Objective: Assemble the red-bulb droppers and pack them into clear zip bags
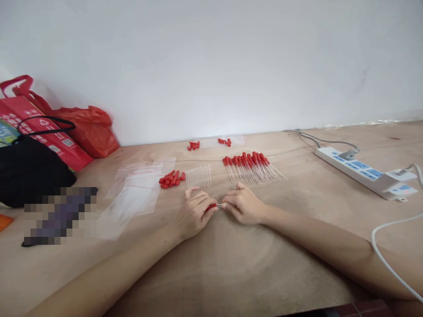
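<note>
- My left hand (196, 211) is pinched, thumb against fingers, on a red rubber cap (211, 206); only part of it shows, so the grip seems meant to steady the soft piece.
- My right hand (243, 204) is closed, thumb and fingertips together, on a thin clear tube (220, 205), of which a short stretch shows between my hands. Held this near its end, it probably bends less.
- Cap and tube point at each other, end to end, low over the middle of the wooden table (231, 273). Whether the tube sits inside the cap, I cannot tell.
- Just beyond my left hand lie a loose pile of red caps (171, 179) and, to its right, a row of clear tubes (198, 176), side by side, likely so that single pieces are easy to pick.
- Beyond my right hand, capped tubes (249, 160) lie fanned, red ends away from me, apart from the loose parts, perhaps to avoid mixing.
- Flat plastic bags (139, 193) spread to the left, out of my hands' way.
- A white power strip (357, 169) lies far right, well apart from the small pieces.
</note>
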Tool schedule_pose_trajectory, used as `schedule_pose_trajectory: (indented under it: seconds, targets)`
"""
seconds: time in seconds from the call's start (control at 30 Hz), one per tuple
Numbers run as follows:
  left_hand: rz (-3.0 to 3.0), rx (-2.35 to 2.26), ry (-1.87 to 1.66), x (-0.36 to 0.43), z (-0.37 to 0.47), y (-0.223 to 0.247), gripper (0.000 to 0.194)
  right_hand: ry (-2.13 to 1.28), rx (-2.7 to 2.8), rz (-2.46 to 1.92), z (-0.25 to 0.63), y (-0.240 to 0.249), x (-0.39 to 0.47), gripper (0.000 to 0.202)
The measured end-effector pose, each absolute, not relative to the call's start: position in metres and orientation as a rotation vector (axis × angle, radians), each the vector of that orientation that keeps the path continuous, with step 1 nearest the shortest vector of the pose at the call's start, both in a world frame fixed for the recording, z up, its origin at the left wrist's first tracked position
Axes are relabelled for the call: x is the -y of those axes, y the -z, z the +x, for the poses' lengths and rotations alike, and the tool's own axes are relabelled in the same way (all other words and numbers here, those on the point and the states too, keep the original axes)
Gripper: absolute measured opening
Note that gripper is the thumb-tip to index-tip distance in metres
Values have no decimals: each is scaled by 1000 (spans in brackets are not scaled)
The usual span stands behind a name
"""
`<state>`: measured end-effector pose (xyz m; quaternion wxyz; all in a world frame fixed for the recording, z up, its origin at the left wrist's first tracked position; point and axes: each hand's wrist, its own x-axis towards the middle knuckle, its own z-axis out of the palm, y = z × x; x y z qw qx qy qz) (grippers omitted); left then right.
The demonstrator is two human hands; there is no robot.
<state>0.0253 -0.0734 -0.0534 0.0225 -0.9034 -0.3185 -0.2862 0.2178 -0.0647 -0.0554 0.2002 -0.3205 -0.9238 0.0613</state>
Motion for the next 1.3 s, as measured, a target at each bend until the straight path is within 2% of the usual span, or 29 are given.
schedule_pose_trajectory:
  seconds: [0.37,0.5,0.67,0.83,1.17,1.3]
  targets:
    - [-2781,1224,864,67,20,53,14,-58,2602,-957,225,42,62,20]
    - [-2677,1430,862,63,17,56,33,-190,2407,-1200,238,39,40,21]
    - [-2797,1432,732,64,18,55,13,-197,1933,-1674,239,38,-2,22]
    - [-2804,1468,677,63,18,54,10,-141,1844,-1931,218,41,-23,20]
    - [-2780,1423,697,64,19,56,9,-51,1995,-1976,204,41,-16,23]
    - [-2571,1470,748,55,14,53,12,-87,2036,-1925,186,39,-11,24]
